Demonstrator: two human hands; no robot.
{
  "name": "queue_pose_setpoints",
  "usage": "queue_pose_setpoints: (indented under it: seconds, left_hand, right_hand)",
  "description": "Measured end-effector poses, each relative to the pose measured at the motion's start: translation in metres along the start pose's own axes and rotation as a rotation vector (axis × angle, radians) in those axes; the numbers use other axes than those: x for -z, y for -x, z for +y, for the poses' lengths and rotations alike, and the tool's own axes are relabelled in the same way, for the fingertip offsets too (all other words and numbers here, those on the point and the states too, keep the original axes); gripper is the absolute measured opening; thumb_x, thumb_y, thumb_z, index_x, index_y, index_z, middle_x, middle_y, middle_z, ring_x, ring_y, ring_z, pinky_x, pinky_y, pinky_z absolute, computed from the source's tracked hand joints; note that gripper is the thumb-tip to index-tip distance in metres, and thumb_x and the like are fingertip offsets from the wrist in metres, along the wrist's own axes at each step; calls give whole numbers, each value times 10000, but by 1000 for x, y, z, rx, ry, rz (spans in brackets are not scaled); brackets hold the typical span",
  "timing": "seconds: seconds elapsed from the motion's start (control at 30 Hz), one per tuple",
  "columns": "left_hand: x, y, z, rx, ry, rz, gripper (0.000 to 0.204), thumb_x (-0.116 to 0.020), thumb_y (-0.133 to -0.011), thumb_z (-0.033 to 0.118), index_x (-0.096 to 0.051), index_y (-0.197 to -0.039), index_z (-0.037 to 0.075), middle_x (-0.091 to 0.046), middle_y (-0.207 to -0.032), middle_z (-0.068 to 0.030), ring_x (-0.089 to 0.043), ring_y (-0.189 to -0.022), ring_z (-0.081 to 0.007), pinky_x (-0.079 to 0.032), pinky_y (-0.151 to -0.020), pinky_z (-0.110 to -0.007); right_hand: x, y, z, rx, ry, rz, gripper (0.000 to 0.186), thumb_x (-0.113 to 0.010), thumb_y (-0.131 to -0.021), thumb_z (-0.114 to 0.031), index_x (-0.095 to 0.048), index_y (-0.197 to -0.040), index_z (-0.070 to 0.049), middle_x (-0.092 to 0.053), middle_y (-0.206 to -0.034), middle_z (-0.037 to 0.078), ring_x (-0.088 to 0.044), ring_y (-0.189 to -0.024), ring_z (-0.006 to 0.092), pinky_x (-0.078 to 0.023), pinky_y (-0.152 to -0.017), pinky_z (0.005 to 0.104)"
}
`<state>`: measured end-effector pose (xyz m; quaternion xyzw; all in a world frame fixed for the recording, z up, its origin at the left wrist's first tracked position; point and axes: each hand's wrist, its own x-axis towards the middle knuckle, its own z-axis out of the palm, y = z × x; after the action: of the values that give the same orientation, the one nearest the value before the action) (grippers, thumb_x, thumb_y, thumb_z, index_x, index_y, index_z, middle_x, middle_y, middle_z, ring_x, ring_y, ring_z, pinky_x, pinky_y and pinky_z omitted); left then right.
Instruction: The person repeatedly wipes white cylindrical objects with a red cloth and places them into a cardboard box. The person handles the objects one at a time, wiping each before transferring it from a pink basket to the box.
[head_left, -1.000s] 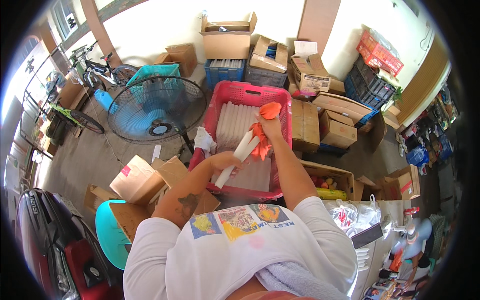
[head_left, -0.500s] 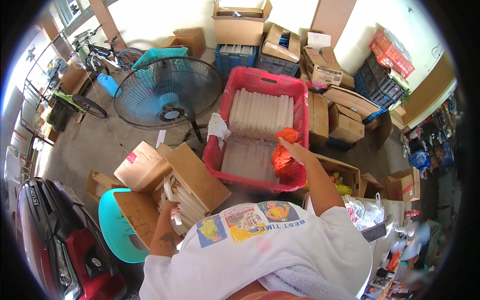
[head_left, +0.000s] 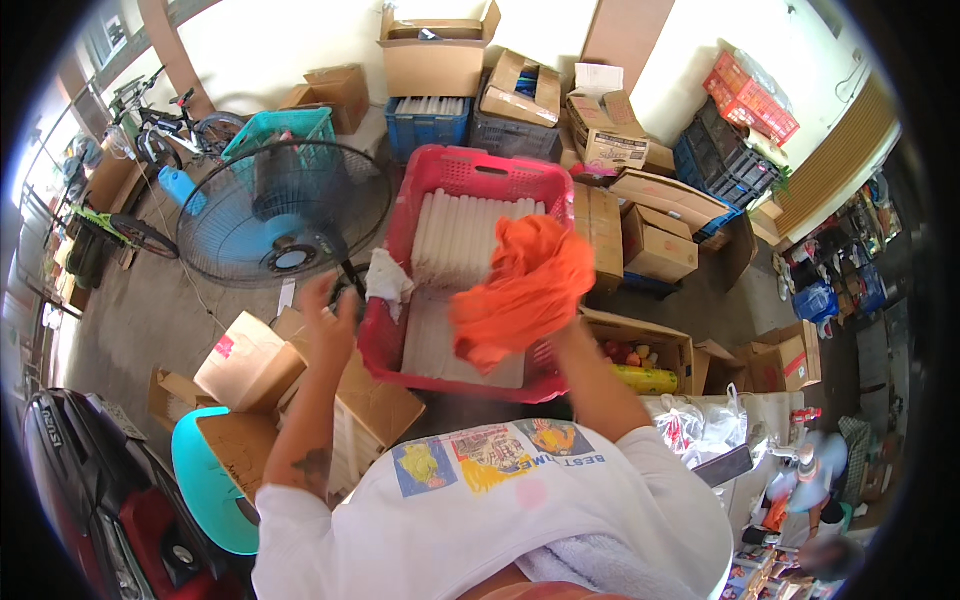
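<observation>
My right hand (head_left: pixel 570 338) holds up a crumpled orange cloth (head_left: pixel 530 285), which hangs over the red plastic crate and hides most of my fingers. Inside the crate (head_left: pixel 384 345), long white candles (head_left: pixel 455 235) lie in neat rows, with part of them covered by the cloth. My left hand (head_left: pixel 332 308) is raised left of the crate, empty, its slightly blurred fingers apart. Below that hand, more white candles (head_left: pixel 352 450) lie in an open cardboard box (head_left: pixel 385 400). A white rag (head_left: pixel 389 280) drapes over the crate's left rim.
A large black fan (head_left: pixel 290 215) stands close beyond my left hand. A turquoise chair (head_left: pixel 205 480) and a dark red vehicle (head_left: pixel 140 490) are at the left. Cardboard boxes (head_left: pixel 660 245) crowd the right side. A person (head_left: pixel 810 470) is at the far lower right.
My right hand has lifted the orange cloth off the crate's right side, and it now spreads wider. My left hand has let go of a candle and risen out of the cardboard box.
</observation>
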<state>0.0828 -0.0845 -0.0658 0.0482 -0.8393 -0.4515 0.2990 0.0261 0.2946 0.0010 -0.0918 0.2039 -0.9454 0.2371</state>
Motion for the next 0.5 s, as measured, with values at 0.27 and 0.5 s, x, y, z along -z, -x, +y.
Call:
queue_pose_setpoints:
  seconds: [0.27, 0.5]
  left_hand:
    - [-300, -69, 47, 130, -64, -814, 500, -684, -824, 305, -549, -1154, -46, -636, -1021, -206, -621, -977, -310, -490, -847, -361]
    - [-423, -54, 43, 471, -453, -855, 789, -728, -746, 393, -432, -1227, -158, -564, -1191, -312, -567, -1140, -379, -458, -961, -392]
  right_hand:
    - [52, -5, 75, -162, -252, 67, 695, -431, -908, -632, -419, -1344, -92, -538, -1271, 92, -554, -1116, 280, -461, -926, 467]
    - [63, 1, 73, -232, -300, 17, 622, -443, -920, -593, -454, -1290, -93, -557, -1220, 89, -564, -1085, 267, -468, -909, 469]
